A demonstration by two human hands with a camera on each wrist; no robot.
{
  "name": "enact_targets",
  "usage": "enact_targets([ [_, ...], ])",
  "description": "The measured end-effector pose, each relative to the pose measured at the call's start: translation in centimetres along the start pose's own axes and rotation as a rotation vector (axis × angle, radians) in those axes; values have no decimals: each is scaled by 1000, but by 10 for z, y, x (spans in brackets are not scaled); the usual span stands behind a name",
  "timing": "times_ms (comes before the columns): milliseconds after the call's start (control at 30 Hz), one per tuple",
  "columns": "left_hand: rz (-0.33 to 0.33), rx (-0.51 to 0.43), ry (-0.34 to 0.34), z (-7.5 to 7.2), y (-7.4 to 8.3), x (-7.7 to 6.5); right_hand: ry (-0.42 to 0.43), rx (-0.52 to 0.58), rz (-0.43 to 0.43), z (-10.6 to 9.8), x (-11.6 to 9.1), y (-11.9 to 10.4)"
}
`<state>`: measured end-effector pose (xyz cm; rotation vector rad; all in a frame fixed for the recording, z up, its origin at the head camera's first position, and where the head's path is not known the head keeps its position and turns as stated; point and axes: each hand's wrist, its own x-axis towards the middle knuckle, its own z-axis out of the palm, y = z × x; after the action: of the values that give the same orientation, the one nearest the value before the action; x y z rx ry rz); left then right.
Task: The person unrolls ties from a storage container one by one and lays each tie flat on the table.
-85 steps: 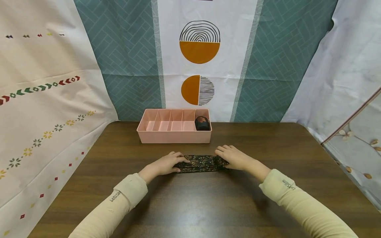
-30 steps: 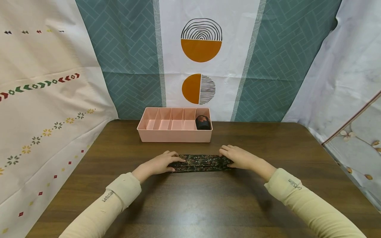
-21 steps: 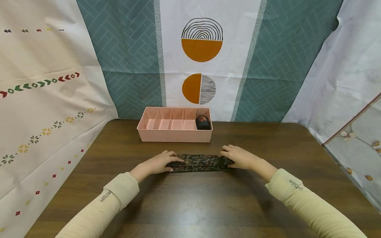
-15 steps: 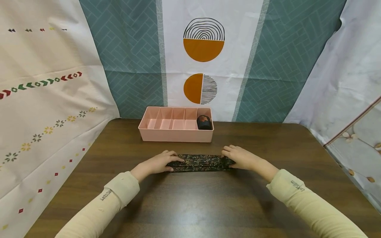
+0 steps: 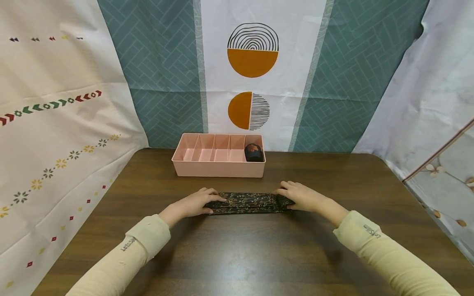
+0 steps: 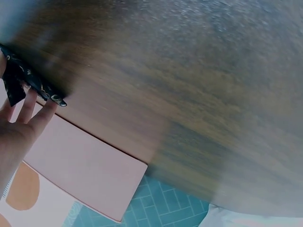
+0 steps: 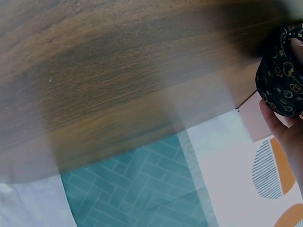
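Observation:
A long strip of folded black cloth with a small gold and red print lies across the table in the head view, a lengthwise fold along its near side. My left hand holds its left end, thumb at the near edge and fingers over the far side; the left wrist view shows a loose flap of the cloth there. At the other end, my right hand grips a doubled-over part. That part appears as a rounded, layered bundle of cloth in the right wrist view. The palms hide both ends.
Behind the cloth stands a pink divided box. Its rightmost compartment holds a black rolled item with an orange leaf print. The brown wooden table extends all around, with patterned curtains hanging at the back and sides.
My hands have spread apart, the left moving left and the right slightly right, so more of the cloth's middle shows between them. The box has stayed in place.

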<state>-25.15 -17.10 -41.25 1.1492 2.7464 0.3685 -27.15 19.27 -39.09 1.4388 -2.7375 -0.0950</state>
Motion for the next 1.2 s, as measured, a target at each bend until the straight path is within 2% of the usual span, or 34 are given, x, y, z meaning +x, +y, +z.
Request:
enact_targets([
  [367,-32,-26,-10,0,-3,-5,-6,-1,11,3,-2,4],
  [1200,-7,-27,1,-2,-10,-15,-41,6,41,1,-1,2],
])
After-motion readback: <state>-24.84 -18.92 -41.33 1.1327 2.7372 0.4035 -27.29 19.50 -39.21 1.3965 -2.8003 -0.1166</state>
